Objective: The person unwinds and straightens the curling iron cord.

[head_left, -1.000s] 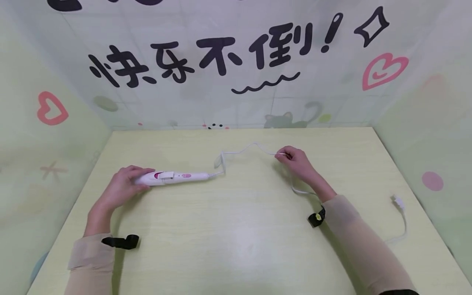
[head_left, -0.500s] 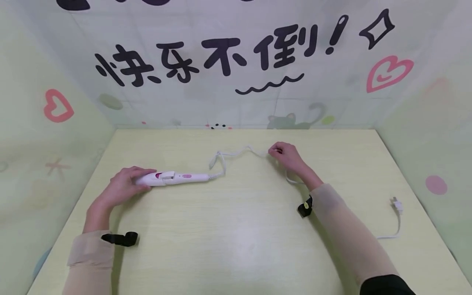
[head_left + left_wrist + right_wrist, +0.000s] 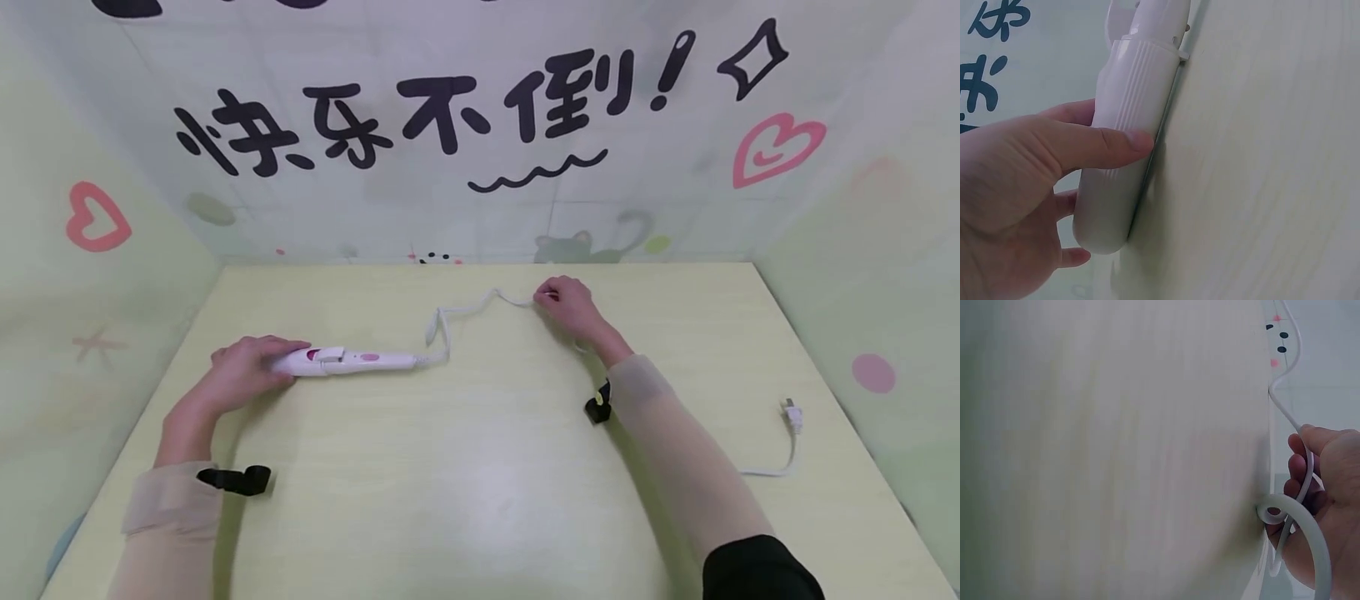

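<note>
A white hair styling iron with pink accents (image 3: 352, 361) lies on the table at the left, its cord end toward the right. My left hand (image 3: 243, 373) grips the rounded far end, the thumb (image 3: 1125, 142) across the ribbed white casing in the left wrist view. The white cord (image 3: 468, 312) runs from the iron in loose bends to my right hand (image 3: 570, 305), which pinches it between thumb and fingers near the back of the table. In the right wrist view a loop of the cord (image 3: 1310, 528) hangs by the palm.
The two-pin plug (image 3: 793, 417) lies on the right side of the pale wooden table (image 3: 480, 500), part of its cord hidden under the right sleeve. A printed backdrop (image 3: 480, 208) stands at the back edge and both sides.
My right hand has moved left and slightly back with the cord, and the plug end has shifted with it. The left hand keeps its grip on the iron.
</note>
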The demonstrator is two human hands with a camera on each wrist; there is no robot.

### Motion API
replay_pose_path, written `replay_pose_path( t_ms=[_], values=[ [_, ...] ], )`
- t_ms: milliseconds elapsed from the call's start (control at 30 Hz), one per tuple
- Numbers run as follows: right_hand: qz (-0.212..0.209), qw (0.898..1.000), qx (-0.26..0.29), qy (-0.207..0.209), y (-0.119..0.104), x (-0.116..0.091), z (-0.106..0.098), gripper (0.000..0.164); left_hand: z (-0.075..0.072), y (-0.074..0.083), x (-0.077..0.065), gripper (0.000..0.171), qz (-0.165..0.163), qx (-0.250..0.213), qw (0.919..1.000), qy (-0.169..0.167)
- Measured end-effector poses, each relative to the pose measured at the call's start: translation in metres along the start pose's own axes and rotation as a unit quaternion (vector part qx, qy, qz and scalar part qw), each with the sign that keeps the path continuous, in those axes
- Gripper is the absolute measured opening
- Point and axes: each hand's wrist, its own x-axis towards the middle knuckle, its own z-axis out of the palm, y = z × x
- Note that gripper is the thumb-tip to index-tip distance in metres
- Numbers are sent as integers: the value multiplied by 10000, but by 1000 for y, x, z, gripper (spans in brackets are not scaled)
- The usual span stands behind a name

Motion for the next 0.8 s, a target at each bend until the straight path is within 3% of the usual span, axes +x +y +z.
replay_pose_path(
  t_ms=[167, 300, 533, 800],
  values=[
    [39, 9999, 132, 37, -1, 7, 7, 19, 4, 1, 6, 49, 104, 0, 9999, 137],
    [6, 9992, 382, -90, -3, 10, 10, 17, 6, -1, 7, 49, 12, 40, 9998, 189],
    [-186, 9993, 251, -182, -5, 13, 13, 16, 7, -2, 9, 51, -63, -53, 9997, 230],
    [-222, 9973, 493, -491, -11, 10, 22, 13, 6, -5, 6, 50, -271, 8, 9994, 212]
  ],
)
